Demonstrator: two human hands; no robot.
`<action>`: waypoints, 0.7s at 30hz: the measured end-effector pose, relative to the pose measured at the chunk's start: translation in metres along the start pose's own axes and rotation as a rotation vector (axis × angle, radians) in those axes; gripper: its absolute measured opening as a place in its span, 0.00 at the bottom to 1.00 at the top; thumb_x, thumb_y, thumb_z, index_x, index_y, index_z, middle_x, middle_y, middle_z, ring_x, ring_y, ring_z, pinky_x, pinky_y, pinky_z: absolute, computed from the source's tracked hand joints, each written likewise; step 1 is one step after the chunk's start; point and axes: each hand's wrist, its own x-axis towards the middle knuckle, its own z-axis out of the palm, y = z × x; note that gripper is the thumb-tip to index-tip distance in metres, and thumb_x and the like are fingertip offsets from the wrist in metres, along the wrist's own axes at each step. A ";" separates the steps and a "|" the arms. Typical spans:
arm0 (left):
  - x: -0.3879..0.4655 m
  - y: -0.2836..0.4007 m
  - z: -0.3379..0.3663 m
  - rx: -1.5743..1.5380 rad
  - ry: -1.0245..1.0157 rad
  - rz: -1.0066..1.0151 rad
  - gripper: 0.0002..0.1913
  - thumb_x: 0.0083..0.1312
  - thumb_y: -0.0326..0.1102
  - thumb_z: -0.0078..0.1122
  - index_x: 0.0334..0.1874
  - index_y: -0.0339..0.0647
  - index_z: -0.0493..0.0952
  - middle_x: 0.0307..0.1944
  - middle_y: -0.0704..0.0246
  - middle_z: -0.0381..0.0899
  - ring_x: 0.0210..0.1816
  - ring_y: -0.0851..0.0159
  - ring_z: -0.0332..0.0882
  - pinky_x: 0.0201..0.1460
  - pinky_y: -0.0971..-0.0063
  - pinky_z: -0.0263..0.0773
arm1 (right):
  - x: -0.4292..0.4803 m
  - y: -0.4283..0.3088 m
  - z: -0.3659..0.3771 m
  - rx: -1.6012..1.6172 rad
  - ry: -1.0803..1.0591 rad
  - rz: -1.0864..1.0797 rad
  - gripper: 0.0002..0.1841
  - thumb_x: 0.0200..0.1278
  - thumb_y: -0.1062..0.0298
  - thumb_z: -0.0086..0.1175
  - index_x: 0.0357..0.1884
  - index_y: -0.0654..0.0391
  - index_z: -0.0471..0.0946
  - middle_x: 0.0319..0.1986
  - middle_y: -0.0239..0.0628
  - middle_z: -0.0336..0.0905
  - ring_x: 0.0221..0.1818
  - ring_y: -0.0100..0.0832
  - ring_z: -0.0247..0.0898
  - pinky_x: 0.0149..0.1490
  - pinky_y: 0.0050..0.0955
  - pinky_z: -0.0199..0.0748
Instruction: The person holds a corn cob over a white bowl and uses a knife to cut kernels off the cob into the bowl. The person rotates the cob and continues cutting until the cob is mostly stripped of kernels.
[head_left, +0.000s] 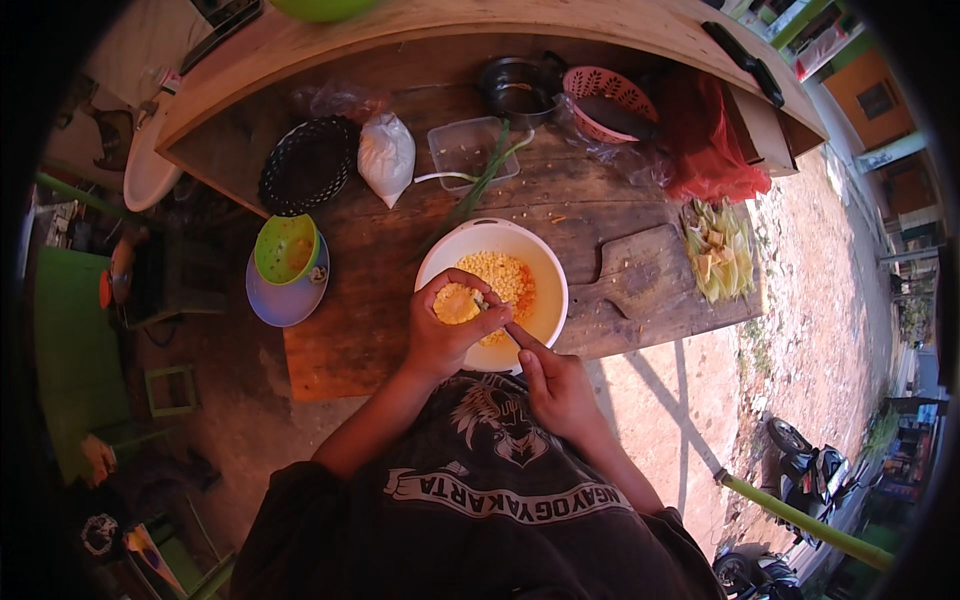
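My left hand (442, 341) grips a piece of corn cob (454, 303) over a white plastic bowl (556, 300). My right hand (562, 386) is closed around a small knife (513, 331), its blade pointing up to the left and reaching the cob. Part of the blade is hidden by my left fingers. Inside the bowl lie loose yellow corn kernels (495, 268), with orange shreds (525, 296) along their right side. The bowl stands at the front edge of a wooden table, close against my shirt.
Right of the bowl are a wooden cutting board (641, 270) and corn husks (720, 259). A green bowl (283, 251) rests on a plate (281, 306) at left. Behind are spring onions (487, 176), a clear plastic container (457, 142), a bag of white powder (386, 154) and baskets under a shelf.
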 end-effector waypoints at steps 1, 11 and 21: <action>0.000 0.002 0.002 0.029 0.010 0.004 0.16 0.60 0.18 0.76 0.46 0.34 0.78 0.43 0.64 0.85 0.47 0.68 0.86 0.58 0.70 0.83 | 0.000 -0.001 0.001 -0.039 0.005 0.017 0.22 0.84 0.64 0.46 0.74 0.51 0.76 0.17 0.45 0.70 0.20 0.38 0.72 0.33 0.38 0.72; 0.001 0.004 0.001 -0.368 -0.079 -0.072 0.23 0.72 0.30 0.67 0.67 0.31 0.73 0.64 0.50 0.80 0.64 0.53 0.82 0.72 0.52 0.76 | 0.002 -0.003 -0.004 -0.037 0.052 0.103 0.22 0.84 0.60 0.46 0.74 0.46 0.77 0.19 0.53 0.77 0.24 0.54 0.81 0.34 0.48 0.76; 0.011 0.001 -0.012 -0.082 0.084 -0.698 0.26 0.74 0.44 0.67 0.71 0.44 0.76 0.67 0.63 0.82 0.68 0.58 0.76 0.67 0.49 0.70 | 0.005 0.001 -0.007 -0.037 0.024 0.144 0.21 0.84 0.59 0.46 0.71 0.50 0.79 0.19 0.54 0.77 0.24 0.54 0.81 0.35 0.49 0.75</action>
